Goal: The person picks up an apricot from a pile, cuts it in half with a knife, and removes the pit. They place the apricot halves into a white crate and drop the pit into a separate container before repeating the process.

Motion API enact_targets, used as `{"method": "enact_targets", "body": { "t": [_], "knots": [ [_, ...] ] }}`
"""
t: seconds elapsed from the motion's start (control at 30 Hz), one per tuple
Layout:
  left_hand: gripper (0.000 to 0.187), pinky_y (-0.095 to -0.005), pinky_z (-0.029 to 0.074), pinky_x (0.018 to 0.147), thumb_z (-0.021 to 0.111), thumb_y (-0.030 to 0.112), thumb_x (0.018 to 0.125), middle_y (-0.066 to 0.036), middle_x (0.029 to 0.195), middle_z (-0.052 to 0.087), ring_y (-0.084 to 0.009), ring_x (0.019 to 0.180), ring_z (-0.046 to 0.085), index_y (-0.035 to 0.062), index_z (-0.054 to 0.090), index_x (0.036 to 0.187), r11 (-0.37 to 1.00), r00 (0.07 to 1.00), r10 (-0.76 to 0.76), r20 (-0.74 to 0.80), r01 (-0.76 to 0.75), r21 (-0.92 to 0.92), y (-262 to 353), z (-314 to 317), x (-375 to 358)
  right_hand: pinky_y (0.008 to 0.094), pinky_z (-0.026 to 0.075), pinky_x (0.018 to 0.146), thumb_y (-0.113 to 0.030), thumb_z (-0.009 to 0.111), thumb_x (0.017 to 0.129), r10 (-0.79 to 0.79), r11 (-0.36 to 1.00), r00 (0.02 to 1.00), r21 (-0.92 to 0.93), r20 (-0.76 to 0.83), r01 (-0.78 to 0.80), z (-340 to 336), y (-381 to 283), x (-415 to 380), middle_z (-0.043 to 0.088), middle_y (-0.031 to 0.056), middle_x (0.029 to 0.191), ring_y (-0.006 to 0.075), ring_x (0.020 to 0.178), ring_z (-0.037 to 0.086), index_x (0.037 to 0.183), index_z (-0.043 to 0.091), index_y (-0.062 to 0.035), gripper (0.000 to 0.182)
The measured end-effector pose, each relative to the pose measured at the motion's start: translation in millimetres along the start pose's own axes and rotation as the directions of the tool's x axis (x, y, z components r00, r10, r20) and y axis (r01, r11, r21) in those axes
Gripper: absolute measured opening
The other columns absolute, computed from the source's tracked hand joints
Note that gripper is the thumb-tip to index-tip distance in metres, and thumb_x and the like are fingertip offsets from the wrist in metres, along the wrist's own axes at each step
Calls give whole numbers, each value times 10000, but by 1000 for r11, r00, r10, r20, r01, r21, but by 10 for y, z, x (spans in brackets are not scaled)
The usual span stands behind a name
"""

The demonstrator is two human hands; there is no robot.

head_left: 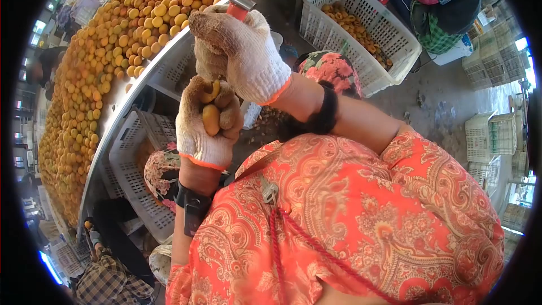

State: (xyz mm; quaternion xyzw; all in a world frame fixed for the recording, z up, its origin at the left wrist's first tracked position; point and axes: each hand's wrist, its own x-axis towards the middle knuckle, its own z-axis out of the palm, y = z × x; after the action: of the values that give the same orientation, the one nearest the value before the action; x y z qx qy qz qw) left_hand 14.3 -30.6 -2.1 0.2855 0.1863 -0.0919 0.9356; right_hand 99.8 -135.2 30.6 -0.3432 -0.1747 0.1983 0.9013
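My left hand (208, 121), in a white knitted work glove with brown-stained fingers, is closed around an apricot (211, 120). A second orange-yellow piece, apparently a cut apricot half (211, 91), shows between its fingers. Just above it, my right hand (243, 53), gloved the same way, is closed on the red handle of a knife (237, 5). The blade points up and away, with a metal crosspiece where it meets the handle. Both hands are close together in front of the metal table's edge.
Apricots (152, 14) are heaped on the metal table (116, 114) along the left. A white crate (361, 34) with cut apricots stands at the upper right, another crate (127, 147) below the table. People sit at the lower left and upper right. More crates (490, 133) are stacked at far right.
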Motion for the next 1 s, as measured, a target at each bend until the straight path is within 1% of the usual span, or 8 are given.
{"method": "enact_targets", "body": {
  "t": [0.23, 0.37, 0.5, 0.57, 0.8, 0.87, 0.9, 1.0],
  "knots": [
    [216, -218, 271, 403, 513, 322, 995, 30, 724, 482, -85, 458, 358, 140, 517, 878, 994, 983, 105, -147, -100, 45, -70, 134, 49, 225, 327, 443, -169, 663, 933, -116, 982, 993, -151, 19, 117, -15, 84, -24, 489, -48, 618, 55, 500, 426, 810, 612, -85, 157],
    [169, -207, 275, 401, 542, 300, 989, 39, 694, 491, -83, 454, 353, 164, 543, 890, 977, 977, 204, -65, -199, 83, -194, 130, 74, 256, 298, 410, -204, 568, 948, -23, 998, 981, 55, -195, 34, 16, 17, 17, 398, -36, 539, 75, 434, 357, 658, 471, -125, 315],
    [134, -202, 311, 379, 615, 298, 969, 36, 710, 522, -83, 466, 422, 177, 567, 936, 981, 947, 176, -268, -146, 128, -207, 363, 107, 299, 271, 373, -280, 534, 955, 246, 866, 959, 477, -143, -151, -290, 162, 221, 335, -24, 470, 150, 365, 311, 573, 402, -178, 416],
    [93, -205, 386, 417, 605, 240, 979, 24, 783, 545, -94, 540, 497, 162, 559, 1000, 963, 969, 233, -85, -218, 157, -247, 35, 305, 298, 246, 369, -305, 543, 957, 330, 826, 934, 521, -134, -216, -461, 233, 284, 318, -36, 464, 140, 362, 297, 561, 350, -221, 449],
    [337, -319, 545, 661, 649, 23, 872, -79, 961, 653, -202, 770, 665, 83, 513, 1174, 689, 944, 331, -3, -239, 685, -72, -198, 667, 313, 236, 361, -274, 614, 909, 406, 832, 872, 505, -272, -230, -530, 221, 431, 301, -41, 445, 147, 343, 289, 554, 351, -212, 447],
    [416, -398, 545, 682, 688, 47, 805, -184, 946, 683, -322, 840, 697, 65, 495, 1174, -123, 878, 437, 195, -156, 980, 23, -178, 728, 313, 227, 361, -267, 621, 902, 424, 833, 831, 515, -361, -202, -646, 322, 531, 299, -43, 448, 146, 345, 285, 557, 356, -211, 439],
    [388, -485, 530, 695, 688, 92, 794, -265, 914, 672, -433, 868, 672, 60, 485, 1123, -294, 874, 406, 268, -153, 944, 75, -122, 748, 313, 218, 360, -261, 629, 895, 441, 835, 788, 518, -429, -185, -670, 400, 608, 297, -45, 450, 145, 346, 280, 560, 362, -210, 431],
    [233, -542, 510, 674, 633, 157, 848, -256, 798, 656, -466, 781, 643, 70, 485, 1005, -610, 849, 366, 382, -91, 787, 235, -402, 1068, 313, 192, 361, -300, 566, 949, 417, 872, 770, 452, -483, -189, -850, 592, 738, 261, -51, 466, 136, 364, 263, 568, 321, -222, 458]
  ]
}}
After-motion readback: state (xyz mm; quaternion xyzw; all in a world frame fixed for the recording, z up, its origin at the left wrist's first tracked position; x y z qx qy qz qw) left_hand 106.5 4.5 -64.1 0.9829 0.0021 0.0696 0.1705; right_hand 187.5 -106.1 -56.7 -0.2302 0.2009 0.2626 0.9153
